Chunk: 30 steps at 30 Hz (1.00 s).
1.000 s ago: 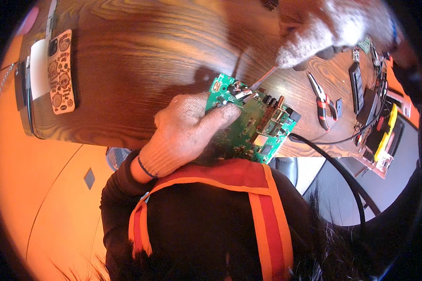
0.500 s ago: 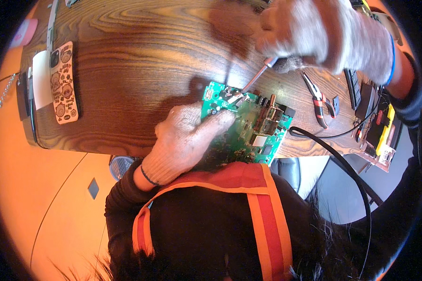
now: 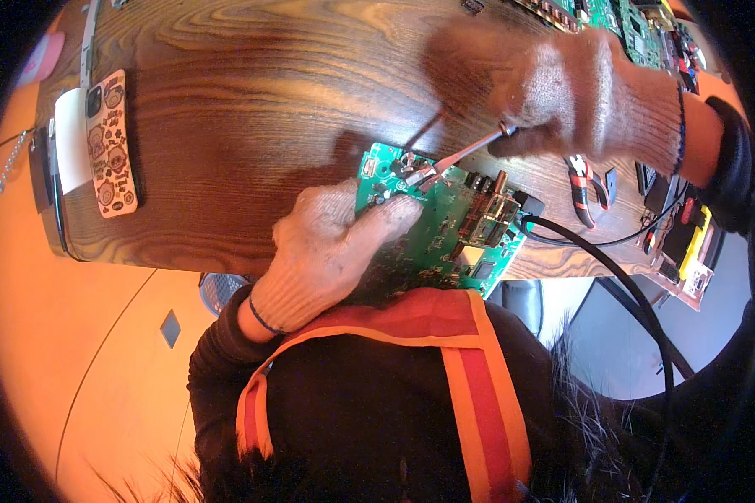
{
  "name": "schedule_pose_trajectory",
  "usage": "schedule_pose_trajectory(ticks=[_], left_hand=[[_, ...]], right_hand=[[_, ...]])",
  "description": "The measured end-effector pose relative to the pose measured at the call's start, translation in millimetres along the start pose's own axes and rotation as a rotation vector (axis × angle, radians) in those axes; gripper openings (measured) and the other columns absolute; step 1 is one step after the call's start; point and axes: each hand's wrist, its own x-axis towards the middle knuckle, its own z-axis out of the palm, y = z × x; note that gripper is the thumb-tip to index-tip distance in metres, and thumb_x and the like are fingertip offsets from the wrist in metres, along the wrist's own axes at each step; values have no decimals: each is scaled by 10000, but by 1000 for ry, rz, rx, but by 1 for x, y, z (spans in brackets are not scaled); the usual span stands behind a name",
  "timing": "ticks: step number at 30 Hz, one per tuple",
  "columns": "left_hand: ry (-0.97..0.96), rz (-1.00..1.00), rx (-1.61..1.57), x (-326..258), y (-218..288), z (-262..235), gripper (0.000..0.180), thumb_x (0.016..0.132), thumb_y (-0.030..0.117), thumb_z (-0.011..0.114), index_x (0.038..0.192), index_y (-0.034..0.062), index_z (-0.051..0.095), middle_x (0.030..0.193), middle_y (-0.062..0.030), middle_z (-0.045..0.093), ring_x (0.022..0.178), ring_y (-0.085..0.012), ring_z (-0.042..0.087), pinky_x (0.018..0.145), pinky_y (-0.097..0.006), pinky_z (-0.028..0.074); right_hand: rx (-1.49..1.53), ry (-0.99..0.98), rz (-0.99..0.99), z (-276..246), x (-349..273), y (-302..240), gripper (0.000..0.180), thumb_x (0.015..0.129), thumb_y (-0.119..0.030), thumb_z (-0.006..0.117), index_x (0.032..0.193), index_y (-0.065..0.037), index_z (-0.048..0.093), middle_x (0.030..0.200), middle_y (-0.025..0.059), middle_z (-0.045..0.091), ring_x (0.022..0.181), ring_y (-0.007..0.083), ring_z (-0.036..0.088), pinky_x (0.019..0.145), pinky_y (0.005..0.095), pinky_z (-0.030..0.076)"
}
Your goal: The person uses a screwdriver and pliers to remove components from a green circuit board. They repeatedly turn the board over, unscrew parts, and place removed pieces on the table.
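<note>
A green circuit board is tilted at the table's front edge, against my apron. My gloved left hand grips its left side, thumb lying on top and the other fingers hidden behind. In my gloved right hand is a screwdriver, its handle mostly covered by the fist. The shaft slants down to the left. Its tip meets a small silvery metal part near the board's far edge. A metal-cased block with a protruding connector stands on the board's right part.
Pliers with red and black handles lie right of the board. A black cable loops past its right edge. More circuit boards sit at the far right. A phone in a patterned case and white paper are at left.
My right hand has come nearer and lower, so the screwdriver leans flatter toward the right. More circuit boards show at the far right. The left hand keeps its grip.
</note>
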Motion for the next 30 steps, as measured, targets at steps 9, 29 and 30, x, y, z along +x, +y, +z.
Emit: schedule_pose_trajectory(ticks=[9,29,30], left_hand=[[38,-7,26,0,8,1,256,955,285,681,1073,73,761,849,-42,736,779,-110,647,742,-294,512],[57,-66,-53,5,-3,2,404,960,444,621,1050,75,756,820,-42,710,785,-146,623,780,-316,479],[58,-60,-57,6,-3,2,409,959,450,617,1046,75,756,814,-42,707,779,-147,619,777,-319,477]], right_hand=[[1374,-369,960,11,-29,-56,442,970,-462,640,839,-42,682,584,17,495,536,121,527,465,267,424],[-335,145,601,19,-42,-98,389,875,-339,739,1220,-188,643,755,44,595,629,229,630,525,364,500],[-480,155,575,19,-40,-99,434,858,-361,748,1247,-209,630,746,26,576,628,209,626,519,355,507]])
